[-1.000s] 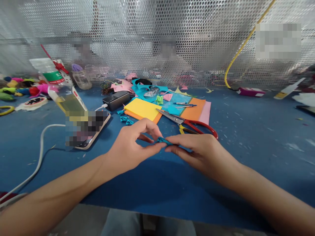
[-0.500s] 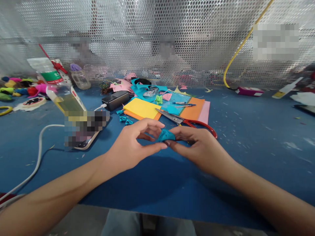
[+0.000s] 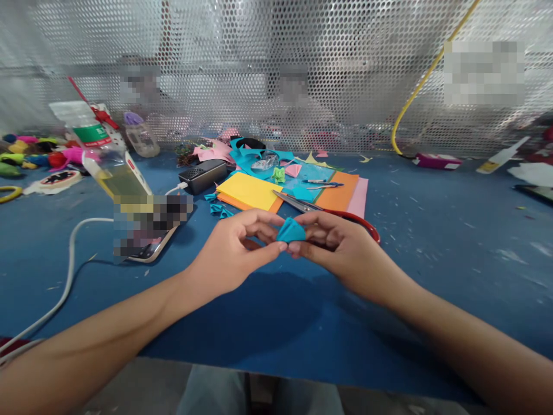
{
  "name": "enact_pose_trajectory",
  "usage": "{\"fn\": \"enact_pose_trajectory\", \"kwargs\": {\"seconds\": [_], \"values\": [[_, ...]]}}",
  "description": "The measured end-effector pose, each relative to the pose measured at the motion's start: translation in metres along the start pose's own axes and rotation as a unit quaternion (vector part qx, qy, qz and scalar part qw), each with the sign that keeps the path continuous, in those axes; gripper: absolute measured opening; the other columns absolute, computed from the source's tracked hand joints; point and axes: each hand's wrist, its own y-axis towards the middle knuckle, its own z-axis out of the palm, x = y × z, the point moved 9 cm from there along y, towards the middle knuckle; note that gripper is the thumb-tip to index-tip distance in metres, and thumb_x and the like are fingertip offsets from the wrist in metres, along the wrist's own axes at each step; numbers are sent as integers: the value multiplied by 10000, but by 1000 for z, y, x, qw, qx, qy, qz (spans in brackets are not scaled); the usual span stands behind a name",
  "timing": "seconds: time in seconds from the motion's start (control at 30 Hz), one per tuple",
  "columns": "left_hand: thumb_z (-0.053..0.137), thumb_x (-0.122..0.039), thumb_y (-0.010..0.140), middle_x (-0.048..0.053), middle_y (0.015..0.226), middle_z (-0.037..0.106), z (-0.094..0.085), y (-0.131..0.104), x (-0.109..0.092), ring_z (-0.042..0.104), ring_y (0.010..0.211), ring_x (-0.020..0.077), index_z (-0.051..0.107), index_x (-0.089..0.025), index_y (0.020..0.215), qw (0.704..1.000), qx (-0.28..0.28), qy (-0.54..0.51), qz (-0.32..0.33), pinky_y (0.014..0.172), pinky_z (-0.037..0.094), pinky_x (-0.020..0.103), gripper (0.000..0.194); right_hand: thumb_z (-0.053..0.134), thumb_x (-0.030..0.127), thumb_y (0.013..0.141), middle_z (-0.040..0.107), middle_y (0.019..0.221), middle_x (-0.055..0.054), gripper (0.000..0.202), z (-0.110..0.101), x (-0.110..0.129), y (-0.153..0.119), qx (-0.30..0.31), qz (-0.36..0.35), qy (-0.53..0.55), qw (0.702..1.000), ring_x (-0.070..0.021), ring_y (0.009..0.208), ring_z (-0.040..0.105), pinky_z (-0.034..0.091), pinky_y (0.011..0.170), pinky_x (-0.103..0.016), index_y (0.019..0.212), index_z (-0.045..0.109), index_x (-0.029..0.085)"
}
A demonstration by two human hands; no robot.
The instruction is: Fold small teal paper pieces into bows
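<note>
A small folded piece of blue paper [image 3: 290,231] is pinched between the fingertips of both hands, just above the blue table [image 3: 432,253]. My left hand [image 3: 233,253] grips its left side with thumb and fingers. My right hand [image 3: 341,248] holds its right side. Behind my hands lie red-handled scissors [image 3: 328,211], partly hidden by my right hand, on a stack of coloured paper sheets [image 3: 259,193]. A few small folded blue pieces [image 3: 218,208] rest left of the stack.
A phone [image 3: 149,230] with a white cable [image 3: 64,276] lies at the left. A black box [image 3: 203,174], a glue bottle [image 3: 140,137], paper scraps and coloured items sit further back. A perforated metal screen [image 3: 276,69] closes the far edge; people sit behind it.
Both hands have lifted the blue paper slightly off the table and turned it up, so it now shows as a folded triangle between the fingertips.
</note>
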Motion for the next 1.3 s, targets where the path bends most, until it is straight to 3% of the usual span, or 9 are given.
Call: {"fn": "enact_pose_trajectory", "kwargs": {"seconds": [0.1, 0.23, 0.57, 0.7, 0.87, 1.0, 1.1, 1.17, 1.3], "values": [[712, -247, 687, 27, 741, 688, 1, 0, 1, 656, 664, 136, 596, -148, 962, 998, 10, -56, -21, 523, 525, 186, 315, 697, 197, 706, 639, 698, 50, 209, 4, -2, 2, 36, 14, 53, 998, -90, 668, 627, 518, 695, -227, 872, 569, 196], [653, -257, 750, 37, 769, 686, 0, 0, 2, 661, 697, 137, 629, -140, 885, 992, 17, -123, -33, 549, 566, 201, 181, 663, 217, 752, 639, 826, 30, 145, 1, 1, 5, 31, -3, 88, 996, -65, 720, 610, 506, 702, -190, 878, 597, 188], [629, -268, 771, 15, 690, 668, 9, 1, 14, 608, 578, 86, 665, -156, 779, 978, 66, -172, -95, 466, 544, 155, 118, 637, 215, 774, 625, 779, 15, 70, 4, 6, 2, 47, -20, 54, 997, -84, 694, 591, 504, 684, -218, 828, 607, 182], [612, -246, 762, 14, 665, 649, 6, 0, 13, 588, 551, 89, 667, -152, 756, 986, 62, -129, -90, 463, 544, 179, 109, 641, 237, 768, 622, 763, 4, 73, 6, 10, 1, 52, -35, 15, 998, -104, 699, 592, 510, 683, -239, 799, 603, 183], [592, -169, 707, -16, 566, 595, -1, -1, 1, 531, 490, 69, 631, -144, 652, 999, 27, 29, -21, 431, 464, 140, 71, 649, 279, 754, 619, 748, 6, 120, 7, 12, -3, 31, -46, -56, 997, -126, 705, 593, 503, 668, -255, 816, 587, 196], [592, -132, 670, -25, 568, 593, -1, -6, -15, 534, 518, 74, 600, -146, 619, 985, -7, 157, 77, 493, 462, 158, 53, 609, 270, 780, 616, 780, 7, 109, 11, 12, -7, 23, -57, -133, 989, -133, 728, 578, 479, 661, -252, 851, 568, 197], [582, -101, 673, -13, 612, 614, 2, -10, -25, 551, 561, 81, 620, -144, 644, 971, -10, 193, 142, 581, 487, 188, 64, 566, 261, 815, 582, 712, 23, 88, 12, 13, -7, 26, -66, -179, 981, -112, 676, 548, 446, 600, -221, 766, 570, 188], [580, -124, 708, -7, 636, 630, 4, -8, -18, 563, 571, 85, 654, -151, 693, 982, 16, 157, 103, 541, 484, 172, 80, 558, 287, 826, 563, 662, 26, 155, 8, 13, -6, 20, -59, -182, 981, -106, 638, 536, 431, 565, -215, 712, 570, 182], [575, -277, 798, 12, 703, 660, 9, -4, 5, 594, 592, 97, 686, -168, 807, 995, 83, -33, -46, 474, 519, 164, 156, 588, 311, 814, 624, 685, 10, 151, 4, 12, -1, 38, -40, -96, 994, -110, 655, 584, 478, 617, -218, 745, 605, 178]]}}
